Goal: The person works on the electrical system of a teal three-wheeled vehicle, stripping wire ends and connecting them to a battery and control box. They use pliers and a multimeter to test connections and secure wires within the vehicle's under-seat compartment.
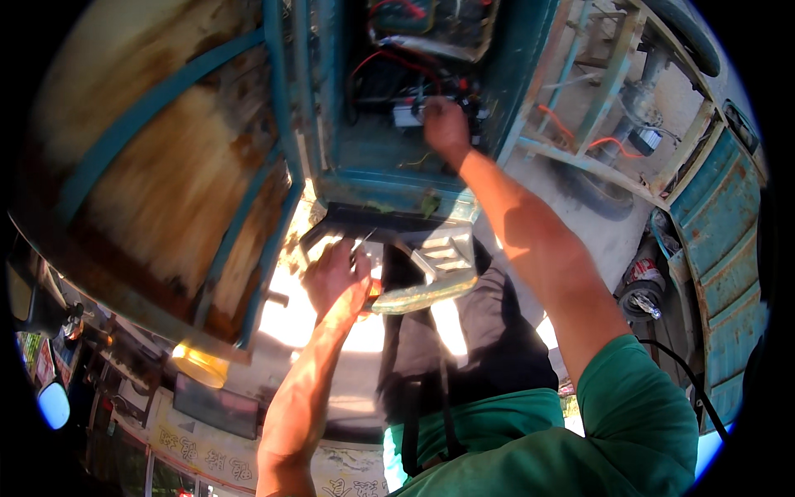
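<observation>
My right hand (447,128) reaches into a deep teal metal compartment (389,178). Its fingers are closed beside a small silver unit (407,114) with wires; what they pinch is hidden. Lower down, over the pale step-like metal part (426,294) at the compartment's front, my left hand (335,273) is curled closed. A thin metal shaft (363,241) sticks up past its fingers, and a red and yellow bit (373,290) shows beneath the palm. Together they look like a screwdriver, though most of it is covered. Red and black cables (389,56) run behind the silver unit.
On the left stands a large rusty panel (166,182) with teal ribs. An open metal frame (609,99) with orange cable is at the upper right, above a wheel (592,190). A ribbed teal panel (729,290) lies far right. Below the rusty panel is a yellow container (200,365).
</observation>
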The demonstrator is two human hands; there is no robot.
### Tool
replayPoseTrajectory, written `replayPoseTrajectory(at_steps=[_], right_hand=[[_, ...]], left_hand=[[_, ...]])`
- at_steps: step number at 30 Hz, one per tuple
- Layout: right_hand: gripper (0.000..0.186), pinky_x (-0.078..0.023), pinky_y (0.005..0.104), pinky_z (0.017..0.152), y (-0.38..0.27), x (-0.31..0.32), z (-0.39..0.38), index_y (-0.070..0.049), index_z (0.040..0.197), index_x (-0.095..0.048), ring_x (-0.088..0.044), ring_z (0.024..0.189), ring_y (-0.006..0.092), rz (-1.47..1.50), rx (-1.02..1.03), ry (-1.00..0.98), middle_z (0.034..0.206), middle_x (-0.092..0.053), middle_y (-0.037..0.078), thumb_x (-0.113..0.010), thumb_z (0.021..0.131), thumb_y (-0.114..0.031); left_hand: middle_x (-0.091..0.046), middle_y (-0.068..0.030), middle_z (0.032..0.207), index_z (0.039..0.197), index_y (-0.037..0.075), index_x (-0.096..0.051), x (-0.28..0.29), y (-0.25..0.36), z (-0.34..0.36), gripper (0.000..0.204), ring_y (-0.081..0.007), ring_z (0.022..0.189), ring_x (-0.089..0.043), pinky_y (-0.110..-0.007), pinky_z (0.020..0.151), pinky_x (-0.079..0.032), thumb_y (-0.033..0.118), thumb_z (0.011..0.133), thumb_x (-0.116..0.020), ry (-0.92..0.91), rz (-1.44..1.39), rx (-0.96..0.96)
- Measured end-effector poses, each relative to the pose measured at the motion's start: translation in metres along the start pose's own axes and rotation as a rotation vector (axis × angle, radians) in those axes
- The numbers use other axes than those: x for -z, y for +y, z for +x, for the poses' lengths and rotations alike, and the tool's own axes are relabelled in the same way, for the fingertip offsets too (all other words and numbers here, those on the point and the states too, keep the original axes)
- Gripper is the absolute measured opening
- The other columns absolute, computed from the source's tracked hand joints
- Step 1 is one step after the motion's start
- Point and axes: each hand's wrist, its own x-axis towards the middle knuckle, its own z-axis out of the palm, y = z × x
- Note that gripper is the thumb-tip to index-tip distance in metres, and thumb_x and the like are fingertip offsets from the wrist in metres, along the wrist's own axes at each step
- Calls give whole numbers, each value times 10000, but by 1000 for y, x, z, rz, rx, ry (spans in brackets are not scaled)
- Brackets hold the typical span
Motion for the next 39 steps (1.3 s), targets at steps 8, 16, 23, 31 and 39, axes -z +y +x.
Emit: replayPoseTrajectory(at_steps=[8, 16, 23, 31, 39], right_hand=[[285, -516, 437, 909, 10, -4, 50, -83, 1071, -696, -652, 1044, 360, -575, -97, -329, 1099, -682, 190, -636, 852, -255], [351, -506, 432, 940, 20, -13, 74, -88, 1106, -686, -651, 1086, 319, -776, -19, -357, 1164, -671, 177, -625, 877, -347], [421, -494, 452, 952, 22, -16, 79, -68, 1198, -640, -621, 1137, 337, -858, 70, -453, 1229, -622, 191, -585, 902, -363], [495, -480, 474, 976, 12, -17, 76, -86, 1290, -578, -592, 1160, 390, -899, -18, -530, 1399, -447, 204, -547, 917, -410], [545, -481, 469, 973, 46, -23, 94, -91, 1350, -528, -563, 1211, 388, -1038, 78, -544, 1420, -429, 230, -513, 913, -415]], left_hand=[[-699, -103, 784, 964, 63, -694, -1, -2, 2, 209, -251, 668, -689, -367, 658, -549, 240, 882, -620, -28, -19, -23], [-632, -79, 756, 904, 56, -644, -1, -3, 1, 142, -258, 668, -634, -388, 644, -493, 168, 816, -652, -26, -32, -69], [-633, -76, 753, 894, 63, -638, -1, -3, 2, 131, -254, 681, -639, -386, 644, -497, 155, 804, -664, 24, -47, -85], [-630, -82, 750, 907, 69, -646, 2, -2, 4, 147, -248, 664, -631, -375, 645, -490, 159, 791, -666, 24, -14, -105], [-624, -84, 744, 916, 68, -649, 1, 2, 6, 161, -251, 655, -627, -372, 648, -484, 157, 784, -669, 43, -39, -115]])
